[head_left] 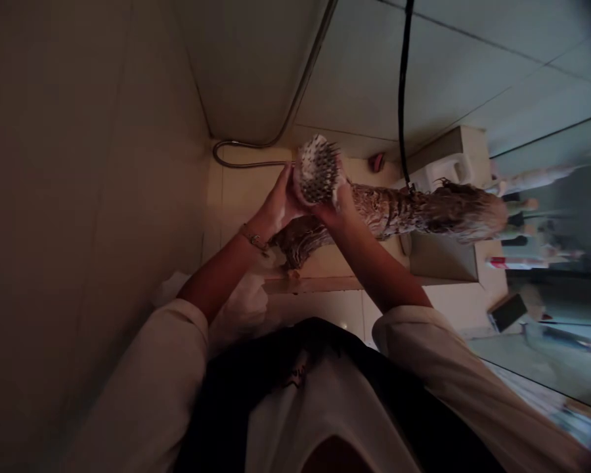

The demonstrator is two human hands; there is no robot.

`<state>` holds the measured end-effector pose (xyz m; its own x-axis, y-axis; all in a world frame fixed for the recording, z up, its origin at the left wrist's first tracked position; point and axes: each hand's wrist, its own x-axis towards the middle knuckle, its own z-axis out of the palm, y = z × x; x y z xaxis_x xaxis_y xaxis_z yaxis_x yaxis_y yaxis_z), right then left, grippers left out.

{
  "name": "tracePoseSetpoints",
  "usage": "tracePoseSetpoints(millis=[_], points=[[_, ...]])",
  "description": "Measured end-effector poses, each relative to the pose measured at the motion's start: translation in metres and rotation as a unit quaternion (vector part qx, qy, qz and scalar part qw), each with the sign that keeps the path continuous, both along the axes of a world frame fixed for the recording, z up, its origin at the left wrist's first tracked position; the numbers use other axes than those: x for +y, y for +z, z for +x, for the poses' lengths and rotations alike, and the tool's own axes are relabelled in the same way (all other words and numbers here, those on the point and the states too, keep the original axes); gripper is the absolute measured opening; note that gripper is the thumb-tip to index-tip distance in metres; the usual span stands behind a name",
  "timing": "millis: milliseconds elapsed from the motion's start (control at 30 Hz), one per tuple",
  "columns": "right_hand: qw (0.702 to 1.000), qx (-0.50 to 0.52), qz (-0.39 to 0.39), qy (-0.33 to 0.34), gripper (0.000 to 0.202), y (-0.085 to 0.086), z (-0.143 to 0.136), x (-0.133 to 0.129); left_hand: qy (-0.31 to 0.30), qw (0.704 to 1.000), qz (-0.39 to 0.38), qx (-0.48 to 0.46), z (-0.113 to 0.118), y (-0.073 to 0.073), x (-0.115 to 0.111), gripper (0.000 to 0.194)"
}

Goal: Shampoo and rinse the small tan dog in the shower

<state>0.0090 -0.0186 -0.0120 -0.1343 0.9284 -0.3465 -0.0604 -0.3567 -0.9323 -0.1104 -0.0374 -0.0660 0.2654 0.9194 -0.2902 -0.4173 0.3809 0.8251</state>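
Note:
Both hands hold up a round brush (317, 171) with dark bristles facing me and whitish foam among them. My left hand (284, 200) is closed round its left side, with foam on the fingers. My right hand (342, 200) grips it from the right, also foamy; its fingers are partly hidden behind the brush. Just beneath and behind my hands is a dog (384, 210) with wet, curly brown fur, stretching away to the right. The middle of its body is partly covered by my right forearm.
A black lead (402, 92) comes down to the dog. A metal shower hose (256, 143) loops behind my left hand. A white jug (453, 169) stands on a ledge (446, 256). Several blurred bottles and a dark flat rectangular object (507, 313) are at right. Tiled walls surround the basin.

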Motion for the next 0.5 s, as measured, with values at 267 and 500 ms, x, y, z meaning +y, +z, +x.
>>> tracePoseSetpoints(millis=[267, 500], points=[[0.993, 0.016, 0.047, -0.107, 0.053, -0.023, 0.011, -0.01, 0.115, 0.975, 0.153, 0.113, 0.01, -0.03, -0.007, 0.084], [0.981, -0.054, 0.157, -0.099, 0.091, -0.02, 0.008, -0.033, 0.194, 0.897, 0.29, 0.273, 0.002, -0.041, -0.013, 0.084]])
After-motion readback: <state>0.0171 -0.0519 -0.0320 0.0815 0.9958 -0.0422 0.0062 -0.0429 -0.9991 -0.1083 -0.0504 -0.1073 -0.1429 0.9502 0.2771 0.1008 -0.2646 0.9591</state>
